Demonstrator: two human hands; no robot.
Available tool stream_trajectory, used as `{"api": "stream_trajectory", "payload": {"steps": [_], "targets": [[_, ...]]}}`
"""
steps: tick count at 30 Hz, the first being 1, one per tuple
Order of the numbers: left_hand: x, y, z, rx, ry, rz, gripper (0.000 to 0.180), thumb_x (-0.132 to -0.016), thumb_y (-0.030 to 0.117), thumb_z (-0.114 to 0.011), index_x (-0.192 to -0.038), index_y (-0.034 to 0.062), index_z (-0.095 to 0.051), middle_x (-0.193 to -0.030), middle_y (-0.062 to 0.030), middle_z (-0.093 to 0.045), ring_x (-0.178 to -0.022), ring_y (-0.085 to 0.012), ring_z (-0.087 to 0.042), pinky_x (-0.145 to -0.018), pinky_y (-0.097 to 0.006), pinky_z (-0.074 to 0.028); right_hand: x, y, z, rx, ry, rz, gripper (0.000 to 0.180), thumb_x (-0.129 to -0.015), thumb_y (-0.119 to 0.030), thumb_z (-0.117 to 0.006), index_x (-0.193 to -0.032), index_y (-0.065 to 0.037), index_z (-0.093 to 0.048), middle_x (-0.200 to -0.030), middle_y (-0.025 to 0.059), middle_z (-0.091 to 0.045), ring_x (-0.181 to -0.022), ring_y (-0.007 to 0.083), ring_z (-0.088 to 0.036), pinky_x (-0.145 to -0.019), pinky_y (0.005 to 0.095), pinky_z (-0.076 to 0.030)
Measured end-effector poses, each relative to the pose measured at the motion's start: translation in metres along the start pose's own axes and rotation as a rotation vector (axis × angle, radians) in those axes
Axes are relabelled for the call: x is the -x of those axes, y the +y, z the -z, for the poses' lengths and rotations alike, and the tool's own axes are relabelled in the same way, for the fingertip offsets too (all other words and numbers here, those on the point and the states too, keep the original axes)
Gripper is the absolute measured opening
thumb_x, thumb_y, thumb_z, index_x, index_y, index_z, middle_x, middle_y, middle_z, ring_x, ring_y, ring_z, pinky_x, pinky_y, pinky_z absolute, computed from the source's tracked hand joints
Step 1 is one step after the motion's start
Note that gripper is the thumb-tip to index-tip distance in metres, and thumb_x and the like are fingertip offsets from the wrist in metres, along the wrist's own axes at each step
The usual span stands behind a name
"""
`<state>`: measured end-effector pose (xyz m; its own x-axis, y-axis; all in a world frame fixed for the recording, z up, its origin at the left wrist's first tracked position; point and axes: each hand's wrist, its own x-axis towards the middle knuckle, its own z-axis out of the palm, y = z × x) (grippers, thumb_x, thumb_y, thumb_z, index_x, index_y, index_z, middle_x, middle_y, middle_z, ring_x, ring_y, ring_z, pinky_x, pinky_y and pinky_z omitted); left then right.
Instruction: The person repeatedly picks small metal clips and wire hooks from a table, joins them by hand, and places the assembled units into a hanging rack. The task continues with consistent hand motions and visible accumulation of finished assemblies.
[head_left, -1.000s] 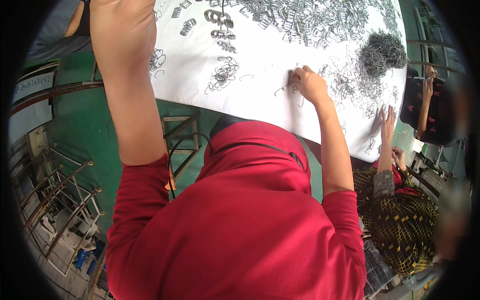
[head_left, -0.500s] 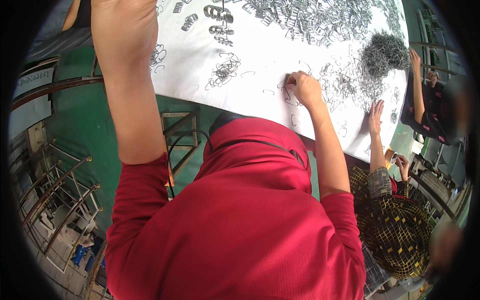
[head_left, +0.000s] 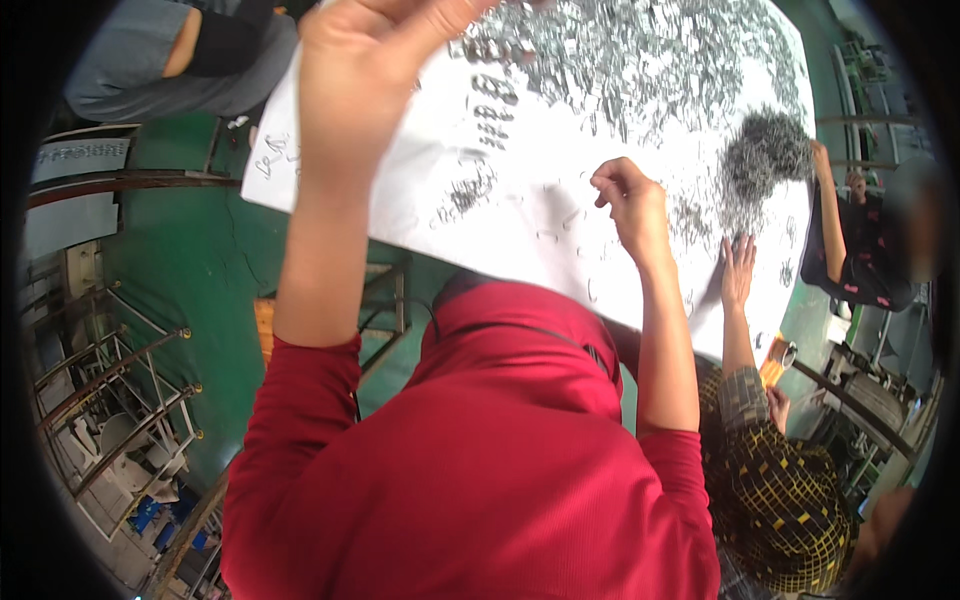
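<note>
My left hand (head_left: 385,45) is raised at the top edge of the view, its thumb stretched to the right. Its fingertips are cut off and blurred, so what it holds, if anything, is hidden. My right hand (head_left: 635,205) is above the white tabletop (head_left: 410,205), thumb and fingers pinched together; anything between them is too small to make out. Around it lie loose, thin dark wire hooks (head_left: 550,237). A small heap of hooks (head_left: 465,195) lies left of it. Between my hands, several metal buckles (head_left: 490,105) are lined up in a row.
A wide spread of metal buckles (head_left: 620,60) covers the table's far side. A dense dark pile of wire hooks (head_left: 768,155) is at right. A co-worker's hand (head_left: 738,270) rests flat near the right edge. Another person's arm (head_left: 828,215) reaches the table further right.
My left hand has shifted right, its thumb now in view. My right hand has lifted off the hooks, fingers pinched. The whole view has shifted, showing more of the table's left corner.
</note>
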<state>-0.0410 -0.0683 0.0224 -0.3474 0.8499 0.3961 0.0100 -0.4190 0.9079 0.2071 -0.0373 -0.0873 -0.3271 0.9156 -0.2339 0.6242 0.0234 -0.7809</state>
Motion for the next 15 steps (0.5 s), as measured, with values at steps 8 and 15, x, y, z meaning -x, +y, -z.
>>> {"api": "stream_trajectory", "payload": {"steps": [8, 15], "targets": [[-0.007, 0.006, -0.029, -0.102, -0.024, 0.009, 0.018, -0.075, 0.008, -0.07, -0.089, -0.0009, -0.066, -0.077, -0.0053, -0.066, -0.071, -0.0082, -0.06, -0.065, -0.02, -0.048, 0.001, -0.161, 0.061, -0.611, 0.132, 0.408, 0.014, -0.078, -0.012, -0.066, -0.086, -0.001, -0.063, -0.075, 0.0044, -0.062, -0.062, 0.0077, -0.055, -0.054, 0.0172, -0.04], [-0.015, 0.013, -0.047, -0.16, -0.029, -0.004, 0.015, -0.074, 0.009, -0.07, -0.085, 0.0002, -0.067, -0.076, -0.0044, -0.066, -0.07, -0.0074, -0.059, -0.064, -0.02, -0.047, -0.023, -0.165, 0.059, -0.705, 0.202, 0.504, 0.01, -0.076, -0.006, -0.066, -0.083, 0.001, -0.063, -0.088, 0.0025, -0.055, -0.079, 0.0105, -0.052, -0.074, 0.0207, -0.04]]}}
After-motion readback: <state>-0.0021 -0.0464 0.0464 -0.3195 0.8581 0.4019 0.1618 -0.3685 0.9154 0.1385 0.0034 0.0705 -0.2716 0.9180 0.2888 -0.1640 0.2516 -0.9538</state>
